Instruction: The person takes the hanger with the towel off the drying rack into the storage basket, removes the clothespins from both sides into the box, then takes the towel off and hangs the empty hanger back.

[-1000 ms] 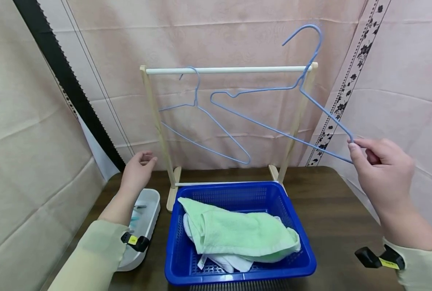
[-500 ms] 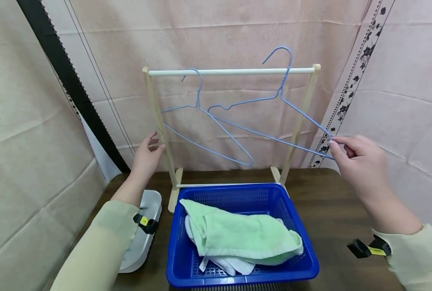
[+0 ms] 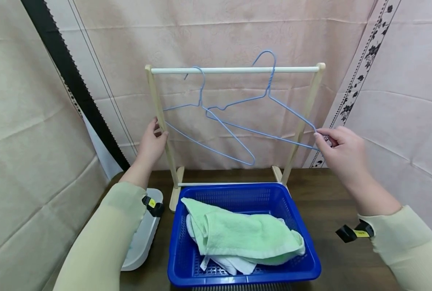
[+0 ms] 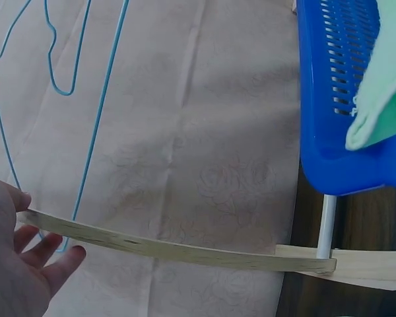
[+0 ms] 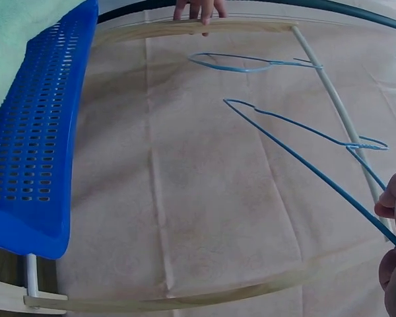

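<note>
My right hand [image 3: 343, 151] pinches the lower right corner of a blue wire hanger [image 3: 261, 134] between thumb and fingers. This hanger's hook arches above the white top rail [image 3: 234, 70] of a small wooden clothes rack, its tip just above the rail. A second blue hanger [image 3: 234, 139] hangs from the rail farther left. At the rack's left post [image 3: 169, 157], my left hand [image 3: 151, 143] has its thumb and fingers loosely around the wood. In the left wrist view, the fingers [image 4: 59, 267] spread past the post's lower side.
A blue plastic basket [image 3: 299, 266] stands before the rack, holding a folded green towel [image 3: 248, 236] and white cloth [image 3: 234, 264]. A white tray [image 3: 137, 258] lies left, partly under the left forearm. Pale cloth backdrop [image 3: 230, 36] hangs behind the brown table [image 3: 332, 202].
My right hand has moved left and slightly up with the hanger, whose hook has dropped toward the rail. My left hand has risen and moved right to the rack's left post.
</note>
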The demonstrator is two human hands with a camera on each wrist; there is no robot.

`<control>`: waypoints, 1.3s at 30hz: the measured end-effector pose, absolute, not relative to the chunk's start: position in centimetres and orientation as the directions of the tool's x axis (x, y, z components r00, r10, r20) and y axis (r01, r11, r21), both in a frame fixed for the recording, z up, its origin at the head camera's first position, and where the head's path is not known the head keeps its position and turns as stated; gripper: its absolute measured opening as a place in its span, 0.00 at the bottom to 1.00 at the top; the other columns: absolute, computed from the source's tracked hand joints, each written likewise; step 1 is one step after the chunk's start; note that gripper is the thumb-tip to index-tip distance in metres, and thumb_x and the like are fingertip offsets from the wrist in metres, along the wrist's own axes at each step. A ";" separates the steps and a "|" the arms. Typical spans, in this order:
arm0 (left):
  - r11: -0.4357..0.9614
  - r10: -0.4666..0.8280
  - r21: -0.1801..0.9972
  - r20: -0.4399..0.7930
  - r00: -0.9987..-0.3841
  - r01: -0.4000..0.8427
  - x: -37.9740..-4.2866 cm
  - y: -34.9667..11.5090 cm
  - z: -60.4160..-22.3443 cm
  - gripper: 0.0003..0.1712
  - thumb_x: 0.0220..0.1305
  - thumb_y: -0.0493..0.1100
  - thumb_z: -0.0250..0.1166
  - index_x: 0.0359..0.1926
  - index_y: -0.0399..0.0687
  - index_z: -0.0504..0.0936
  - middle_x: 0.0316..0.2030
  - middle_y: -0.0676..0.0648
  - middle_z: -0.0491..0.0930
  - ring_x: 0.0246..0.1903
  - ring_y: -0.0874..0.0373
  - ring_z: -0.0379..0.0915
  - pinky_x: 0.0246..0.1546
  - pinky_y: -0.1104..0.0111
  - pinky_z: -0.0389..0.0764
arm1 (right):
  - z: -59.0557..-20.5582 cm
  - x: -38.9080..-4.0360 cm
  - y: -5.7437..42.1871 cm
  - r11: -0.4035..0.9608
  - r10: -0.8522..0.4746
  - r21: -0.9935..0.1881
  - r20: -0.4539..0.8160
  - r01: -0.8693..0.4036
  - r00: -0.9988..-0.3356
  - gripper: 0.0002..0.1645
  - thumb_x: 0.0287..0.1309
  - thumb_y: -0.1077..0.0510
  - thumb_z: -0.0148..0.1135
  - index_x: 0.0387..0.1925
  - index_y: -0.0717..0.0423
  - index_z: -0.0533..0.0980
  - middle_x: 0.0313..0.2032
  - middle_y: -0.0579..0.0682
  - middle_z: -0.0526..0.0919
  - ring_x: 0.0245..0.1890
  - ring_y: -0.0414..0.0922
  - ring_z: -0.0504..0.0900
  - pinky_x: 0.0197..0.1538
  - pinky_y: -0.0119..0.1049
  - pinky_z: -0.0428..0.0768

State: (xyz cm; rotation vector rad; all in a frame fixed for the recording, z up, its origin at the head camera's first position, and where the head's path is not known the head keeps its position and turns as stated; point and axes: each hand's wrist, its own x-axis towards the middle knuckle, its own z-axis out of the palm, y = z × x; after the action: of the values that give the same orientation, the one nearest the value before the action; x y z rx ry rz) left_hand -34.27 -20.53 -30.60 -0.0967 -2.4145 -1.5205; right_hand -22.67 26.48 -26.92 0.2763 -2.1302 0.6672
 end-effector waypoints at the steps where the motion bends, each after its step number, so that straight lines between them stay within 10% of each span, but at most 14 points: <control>1: 0.447 -0.095 0.870 0.277 -0.956 0.208 -34.3 -20.5 -30.6 0.38 0.76 0.47 0.52 0.79 0.62 0.44 0.73 0.44 0.57 0.68 0.47 0.61 0.60 0.52 0.73 | -26.9 -22.8 26.4 0.835 0.042 -0.364 0.790 -0.412 -0.611 0.14 0.64 0.54 0.62 0.42 0.60 0.86 0.22 0.51 0.67 0.25 0.41 0.61 0.27 0.31 0.57; 39: 0.522 -0.048 0.828 0.271 -0.961 0.207 -34.9 -21.0 -31.1 0.39 0.78 0.47 0.50 0.79 0.65 0.39 0.72 0.41 0.59 0.67 0.44 0.63 0.60 0.51 0.73 | -29.8 -24.8 25.1 0.801 -0.003 -0.388 0.759 -0.456 -0.651 0.11 0.63 0.61 0.60 0.42 0.61 0.85 0.27 0.52 0.72 0.29 0.42 0.64 0.29 0.29 0.60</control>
State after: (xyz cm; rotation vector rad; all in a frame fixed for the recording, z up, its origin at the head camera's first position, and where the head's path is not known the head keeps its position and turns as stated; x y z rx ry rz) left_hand -34.91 -21.04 -31.08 -0.1336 -2.5045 -1.4135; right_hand -24.83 25.09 -29.78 0.3371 -2.1851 0.7249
